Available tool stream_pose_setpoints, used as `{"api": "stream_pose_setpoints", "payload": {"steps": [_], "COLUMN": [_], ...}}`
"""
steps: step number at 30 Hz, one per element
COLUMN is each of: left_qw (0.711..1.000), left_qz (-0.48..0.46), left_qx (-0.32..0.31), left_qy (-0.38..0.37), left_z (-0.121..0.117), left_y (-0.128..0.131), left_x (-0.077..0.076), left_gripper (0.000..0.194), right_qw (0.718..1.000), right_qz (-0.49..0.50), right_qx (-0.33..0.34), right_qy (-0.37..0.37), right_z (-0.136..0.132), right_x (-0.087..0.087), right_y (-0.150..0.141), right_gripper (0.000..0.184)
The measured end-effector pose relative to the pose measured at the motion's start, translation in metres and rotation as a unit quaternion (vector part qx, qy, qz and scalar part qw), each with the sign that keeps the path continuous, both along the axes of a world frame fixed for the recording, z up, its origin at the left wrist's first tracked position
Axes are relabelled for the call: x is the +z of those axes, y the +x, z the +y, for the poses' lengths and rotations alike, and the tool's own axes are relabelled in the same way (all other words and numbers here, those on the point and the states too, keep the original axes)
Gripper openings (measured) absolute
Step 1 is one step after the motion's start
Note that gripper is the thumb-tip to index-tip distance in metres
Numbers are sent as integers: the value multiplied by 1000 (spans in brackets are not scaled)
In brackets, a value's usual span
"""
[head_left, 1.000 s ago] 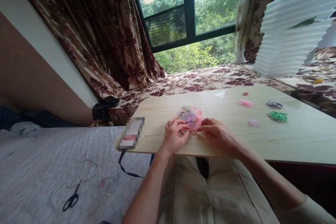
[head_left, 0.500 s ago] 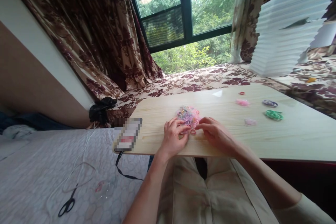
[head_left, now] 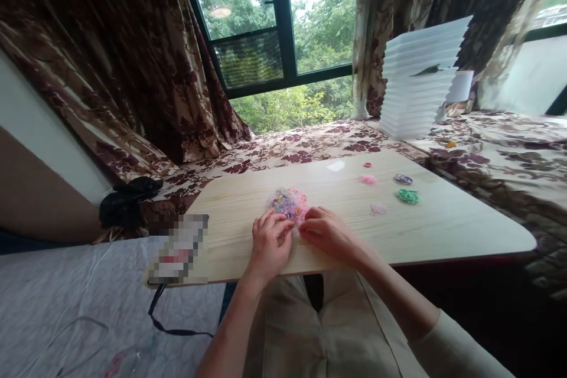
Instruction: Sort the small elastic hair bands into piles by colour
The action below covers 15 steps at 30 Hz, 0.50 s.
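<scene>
A tangled pile of small elastic bands (head_left: 286, 201) in pink, purple and other pale colours sits on the light wood tabletop (head_left: 239, 195). At its near left edge my left hand (head_left: 271, 243) rests with bent fingers, the thumb curled in toward the index finger. My right hand (head_left: 330, 235) comes in from the right, its fingers pressed together at the pile's near right edge. The fingertips of both hands almost meet. Whatever lies between them is too small to make out.
Sorted groups lie to the right: a red band (head_left: 367, 165), pink bands (head_left: 367, 179), pale pink bands (head_left: 378, 209), purple bands (head_left: 403, 179) and green bands (head_left: 408, 196). A blurred-out phone-like object (head_left: 179, 251) occupies the left corner. A white pleated lamp (head_left: 419, 85) stands behind.
The view has swung to the right, so everything appears further left. Both hands stay at the pile's near edge, with their fingertips slightly closer together.
</scene>
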State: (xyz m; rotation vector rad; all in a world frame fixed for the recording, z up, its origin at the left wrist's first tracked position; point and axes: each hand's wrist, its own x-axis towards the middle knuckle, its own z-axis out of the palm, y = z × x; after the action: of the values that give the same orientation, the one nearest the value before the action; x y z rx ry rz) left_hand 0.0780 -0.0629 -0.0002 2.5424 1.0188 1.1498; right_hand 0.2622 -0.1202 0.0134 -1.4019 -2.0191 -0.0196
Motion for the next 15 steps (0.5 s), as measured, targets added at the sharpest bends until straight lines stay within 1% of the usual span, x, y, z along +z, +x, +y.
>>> {"api": "stream_pose_setpoints", "payload": {"steps": [3,6,10,13,15], "left_qw": [1000,1000,1000,1000,1000], "left_qz": [11,12,9,9,6], "left_qx": [-5,-9,-12,-11,-6], "left_qy": [0,-6,-11,-16,-18], "left_z": [-1,-1,-1,-3,-4], "left_y": [0,0,0,0,0], "left_x": [0,0,0,3,4], "left_gripper": [22,22,21,21,21], "right_qw": [1000,1000,994,984,978], "right_qz": [0,15,99,158,186], "right_qx": [-8,-12,-6,-25,-32], "right_qy": [-3,-13,-46,-82,-87], "right_z": [1,0,-3,-4,-2], "right_x": [0,2,7,8,7], "right_y": [0,-2,-3,-2,0], "right_gripper": [10,14,17,17,18]}}
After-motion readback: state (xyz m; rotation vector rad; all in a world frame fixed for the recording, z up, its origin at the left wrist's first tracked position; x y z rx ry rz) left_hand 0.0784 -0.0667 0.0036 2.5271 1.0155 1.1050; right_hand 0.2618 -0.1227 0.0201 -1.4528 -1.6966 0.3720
